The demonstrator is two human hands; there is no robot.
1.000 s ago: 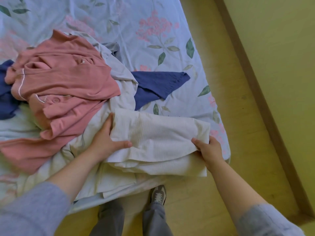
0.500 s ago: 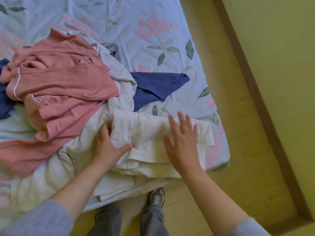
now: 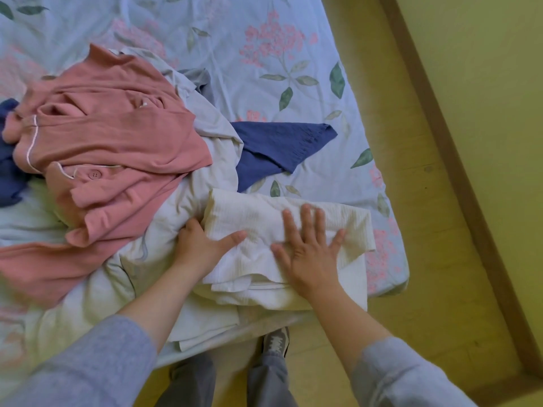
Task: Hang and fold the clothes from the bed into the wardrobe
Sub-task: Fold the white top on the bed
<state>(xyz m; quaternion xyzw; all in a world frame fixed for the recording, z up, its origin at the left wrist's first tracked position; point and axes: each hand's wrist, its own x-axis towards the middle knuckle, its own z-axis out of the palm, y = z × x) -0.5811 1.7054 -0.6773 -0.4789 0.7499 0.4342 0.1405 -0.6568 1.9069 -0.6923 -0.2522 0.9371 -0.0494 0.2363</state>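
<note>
A folded white ribbed garment (image 3: 258, 212) lies at the near edge of the bed (image 3: 293, 83). My right hand (image 3: 308, 251) lies flat on top of it with fingers spread and straight. My left hand (image 3: 202, 245) holds its left edge, the thumb on top and the fingers tucked under or beside the fold. Left of it sits a heap with a pink buttoned pyjama top (image 3: 111, 142) over a pale grey-white garment (image 3: 164, 230). A navy cloth (image 3: 276, 148) pokes out from the heap toward the right.
The bed has a light blue floral sheet; its right edge runs along a strip of wooden floor (image 3: 426, 230) beside a yellow wall (image 3: 484, 83) with a brown baseboard. My grey trouser legs and a shoe (image 3: 276, 342) stand at the bed's near edge.
My right hand left the garment's right end, came onto its top and now presses flat there. The left hand stayed at the left edge.
</note>
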